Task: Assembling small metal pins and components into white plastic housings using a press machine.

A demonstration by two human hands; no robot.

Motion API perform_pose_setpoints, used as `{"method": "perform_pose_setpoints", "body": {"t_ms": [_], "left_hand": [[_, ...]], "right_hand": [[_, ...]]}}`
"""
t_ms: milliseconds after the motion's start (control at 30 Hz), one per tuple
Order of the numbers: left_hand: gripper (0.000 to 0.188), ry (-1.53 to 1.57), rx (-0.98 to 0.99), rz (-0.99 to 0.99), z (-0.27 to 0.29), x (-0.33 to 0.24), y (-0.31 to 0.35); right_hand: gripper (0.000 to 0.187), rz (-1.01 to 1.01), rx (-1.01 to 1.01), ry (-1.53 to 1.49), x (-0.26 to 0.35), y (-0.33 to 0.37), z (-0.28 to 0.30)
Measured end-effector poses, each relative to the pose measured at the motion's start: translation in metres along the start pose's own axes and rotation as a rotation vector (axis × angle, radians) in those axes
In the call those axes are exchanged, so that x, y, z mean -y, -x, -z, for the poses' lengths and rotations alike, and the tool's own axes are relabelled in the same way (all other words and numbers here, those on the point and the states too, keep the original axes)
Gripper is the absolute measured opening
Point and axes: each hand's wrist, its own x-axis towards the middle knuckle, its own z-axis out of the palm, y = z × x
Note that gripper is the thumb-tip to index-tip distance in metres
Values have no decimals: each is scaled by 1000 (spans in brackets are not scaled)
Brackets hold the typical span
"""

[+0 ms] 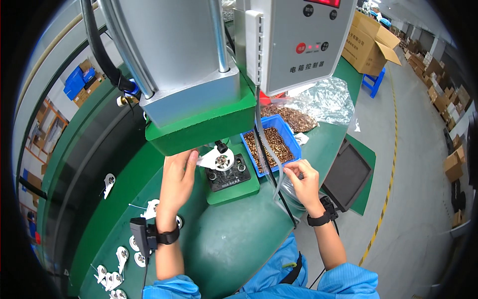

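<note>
A white plastic part (219,159) with a round, spoked metal centre rests on the black fixture plate (229,180) beneath the press's green block (201,122). My left hand (177,180) grips the narrow end of that part from the left, its thumb beside it. The other left fingers are partly hidden under the block. My right hand (304,183) is at the near right corner of a blue bin (298,151) full of small brass-coloured pieces (275,144). Its thumb and forefinger are pinched together; what lies between them is too small to make out.
Grey and black cables (266,154) hang in front of the bin. A control box (301,47) stands above. Behind the bin is a clear bag of brass pieces (289,117). More white parts (113,279) lie at left; a dark tray (348,174) is at right.
</note>
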Motion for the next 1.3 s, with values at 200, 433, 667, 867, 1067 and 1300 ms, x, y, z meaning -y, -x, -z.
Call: {"method": "perform_pose_setpoints", "body": {"t_ms": [200,433,667,867,1067,1300], "left_hand": [[27,254,-56,366,-20,-3,11],[22,647,-102,440,-40,13,31],[22,740,-118,506,-41,8,30],[22,747,-158,507,-43,9,28],[24,664,-164,498,-45,14,28],[22,664,-170,501,-52,17,24]], "right_hand": [[10,-14,-4,-163,-6,-1,-1],[15,-167,140,-529,37,-19,26],[17,-91,473,-499,60,-60,-2],[15,167,504,-299,89,-81,-50],[33,186,547,-322,83,-92,-93],[25,155,578,-248,82,-92,-91]]}}
